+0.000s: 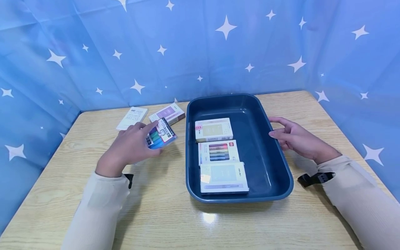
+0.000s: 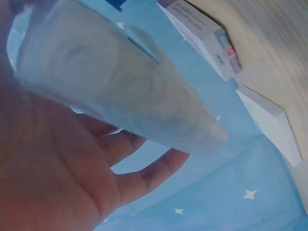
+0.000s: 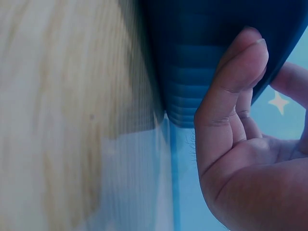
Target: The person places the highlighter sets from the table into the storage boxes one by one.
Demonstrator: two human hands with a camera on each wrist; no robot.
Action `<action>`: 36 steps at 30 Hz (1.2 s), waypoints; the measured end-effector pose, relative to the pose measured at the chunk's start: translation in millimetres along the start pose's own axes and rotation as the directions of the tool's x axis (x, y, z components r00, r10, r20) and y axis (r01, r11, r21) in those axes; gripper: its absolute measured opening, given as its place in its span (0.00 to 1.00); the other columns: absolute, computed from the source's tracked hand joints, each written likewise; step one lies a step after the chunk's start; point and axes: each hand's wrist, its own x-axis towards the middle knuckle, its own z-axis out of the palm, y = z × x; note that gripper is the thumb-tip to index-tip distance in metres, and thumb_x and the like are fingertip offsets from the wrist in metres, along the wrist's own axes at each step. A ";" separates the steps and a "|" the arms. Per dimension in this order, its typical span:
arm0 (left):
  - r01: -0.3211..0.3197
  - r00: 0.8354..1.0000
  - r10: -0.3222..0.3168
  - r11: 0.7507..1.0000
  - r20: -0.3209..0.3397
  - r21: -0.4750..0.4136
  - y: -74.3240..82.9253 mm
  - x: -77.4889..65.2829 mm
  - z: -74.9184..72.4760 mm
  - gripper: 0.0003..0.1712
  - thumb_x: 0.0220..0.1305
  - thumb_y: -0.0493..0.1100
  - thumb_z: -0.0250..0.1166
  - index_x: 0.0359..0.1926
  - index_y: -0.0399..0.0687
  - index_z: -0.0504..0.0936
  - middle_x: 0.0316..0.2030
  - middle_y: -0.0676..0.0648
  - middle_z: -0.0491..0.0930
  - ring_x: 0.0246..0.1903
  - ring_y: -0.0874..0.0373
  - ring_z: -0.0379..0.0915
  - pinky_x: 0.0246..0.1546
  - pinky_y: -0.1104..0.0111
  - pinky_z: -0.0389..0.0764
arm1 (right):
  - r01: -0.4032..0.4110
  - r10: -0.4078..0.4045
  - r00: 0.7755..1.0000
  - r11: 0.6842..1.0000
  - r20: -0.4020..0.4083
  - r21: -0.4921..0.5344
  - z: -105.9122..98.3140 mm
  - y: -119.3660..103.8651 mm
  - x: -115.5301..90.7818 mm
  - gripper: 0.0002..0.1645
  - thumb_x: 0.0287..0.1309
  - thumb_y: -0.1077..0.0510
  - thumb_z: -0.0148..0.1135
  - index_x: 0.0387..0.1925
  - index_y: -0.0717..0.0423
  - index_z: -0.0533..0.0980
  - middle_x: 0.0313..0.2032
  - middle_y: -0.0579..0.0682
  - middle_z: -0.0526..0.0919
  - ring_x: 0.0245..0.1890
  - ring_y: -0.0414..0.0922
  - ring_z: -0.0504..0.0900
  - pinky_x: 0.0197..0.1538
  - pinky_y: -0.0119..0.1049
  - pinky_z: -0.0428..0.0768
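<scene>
My left hand (image 1: 132, 144) holds a clear pack of coloured pens (image 1: 161, 134) above the table, left of a dark blue plastic tub (image 1: 284, 170). Green and blue barrels show through its front, under a black and white label. In the left wrist view the pack's translucent underside (image 2: 125, 82) tilts across the palm, with fingers spread below it. At the tub's right side, my right hand (image 1: 290, 137) grips the rim. The right wrist view shows curled fingers (image 3: 219, 113) against the ribbed outer wall, another finger beyond the rim.
Inside the tub, along its left side, lie a box with a cream panel (image 1: 215, 130), a windowed box of pens (image 1: 204, 152) and a pale box (image 1: 223, 177). A purple-and-white box (image 1: 167, 113) and a white box (image 1: 132, 117) lie at the table's back left, near the starry curtain (image 1: 200, 45).
</scene>
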 end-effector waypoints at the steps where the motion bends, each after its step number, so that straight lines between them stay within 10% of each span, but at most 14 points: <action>1: -0.007 1.000 0.007 1.000 -0.007 0.005 1.8 -0.7 -0.5 0.54 0.53 0.63 0.68 0.77 0.53 0.59 0.64 0.33 0.69 0.52 0.42 0.71 0.53 0.39 0.69 | -0.001 0.001 1.000 1.000 -0.001 -0.001 0.0 0.2 0.1 0.37 0.75 0.54 0.52 0.76 0.53 0.49 0.27 0.41 0.81 0.19 0.43 0.68 0.27 0.36 0.72; 36: -0.139 0.990 0.139 0.990 -0.024 -0.004 40.2 -7.1 10.7 0.51 0.49 0.70 0.73 0.73 0.67 0.67 0.63 0.40 0.73 0.57 0.45 0.71 0.60 0.43 0.68 | -0.015 0.015 1.000 0.999 -0.014 -0.034 -0.5 -0.1 0.3 0.39 0.75 0.53 0.52 0.77 0.53 0.47 0.28 0.42 0.81 0.19 0.44 0.68 0.29 0.37 0.74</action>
